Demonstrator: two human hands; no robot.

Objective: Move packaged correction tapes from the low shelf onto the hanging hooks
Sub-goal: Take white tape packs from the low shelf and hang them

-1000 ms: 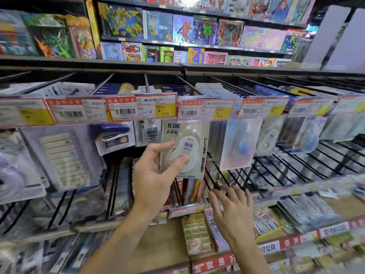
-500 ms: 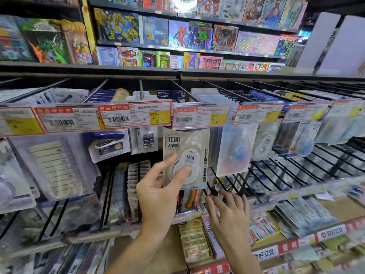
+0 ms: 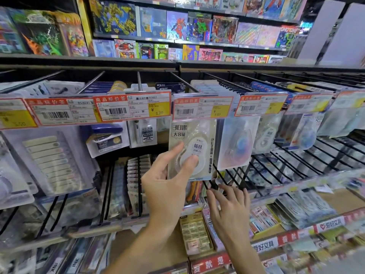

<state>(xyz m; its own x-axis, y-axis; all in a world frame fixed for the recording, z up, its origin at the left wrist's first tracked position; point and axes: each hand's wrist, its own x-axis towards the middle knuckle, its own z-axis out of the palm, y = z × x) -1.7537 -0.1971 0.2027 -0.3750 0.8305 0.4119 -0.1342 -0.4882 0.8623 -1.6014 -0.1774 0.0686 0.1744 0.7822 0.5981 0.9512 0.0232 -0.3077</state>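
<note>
Correction tape pack point(image 3: 192, 150) was pinched by the left hand point(image 3: 167, 186) under the price tag point(image 3: 202, 108) at the hook's front end; light, stiff, slippery, best held at its edges. Right hand point(image 3: 230, 212) was spread, holding nothing.

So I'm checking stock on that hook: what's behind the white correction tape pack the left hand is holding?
Behind the correction tape pack pinched by the left hand, a row of similar packs shows along the hook above the price tag. The pack hides what lies directly behind it.

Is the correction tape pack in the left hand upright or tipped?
Upright. The correction tape pack stands vertical, its top tucked behind the price label, pinched by the left hand. Whether it hangs on the hook: cannot tell.
</note>
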